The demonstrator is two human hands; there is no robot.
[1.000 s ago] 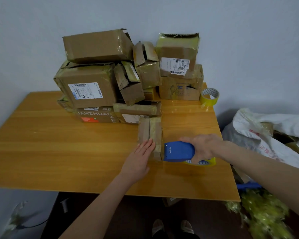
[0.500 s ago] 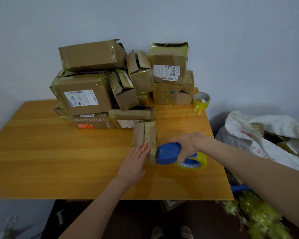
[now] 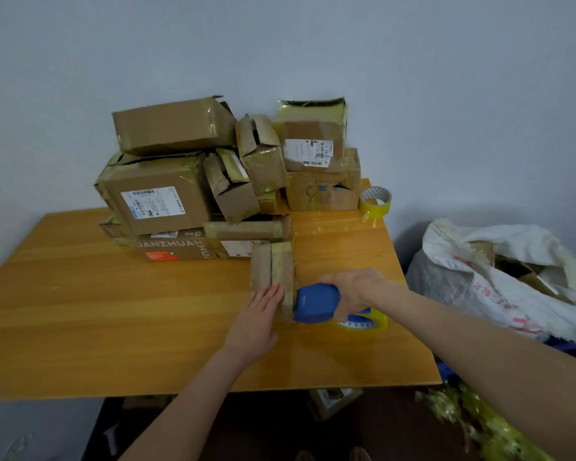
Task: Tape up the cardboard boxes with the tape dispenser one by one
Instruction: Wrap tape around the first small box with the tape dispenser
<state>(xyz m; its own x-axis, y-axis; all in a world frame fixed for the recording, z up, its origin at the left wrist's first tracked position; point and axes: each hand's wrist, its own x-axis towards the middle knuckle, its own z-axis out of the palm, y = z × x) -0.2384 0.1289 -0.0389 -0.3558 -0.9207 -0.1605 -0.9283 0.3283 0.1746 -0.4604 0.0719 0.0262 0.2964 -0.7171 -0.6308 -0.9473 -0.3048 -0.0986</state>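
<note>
A small flat cardboard box (image 3: 271, 269) lies on the wooden table (image 3: 113, 311), its two top flaps meeting along a lengthwise seam. My left hand (image 3: 258, 319) presses flat on its near end with straight fingers. My right hand (image 3: 354, 291) grips the blue tape dispenser (image 3: 316, 302), whose front edge touches the box's near right corner. The dispenser's yellow tape roll (image 3: 363, 322) shows under my wrist.
A pile of several worn cardboard boxes (image 3: 167, 194) stands at the table's back against the wall. A spare yellow tape roll (image 3: 375, 201) sits at the back right corner. A white sack (image 3: 499, 281) of scrap stands right of the table. Another box (image 3: 333, 399) lies on the floor.
The dispenser has tilted and slid left against the box's near right corner. My left hand has stayed pressed on the box. The view has shifted slightly.
</note>
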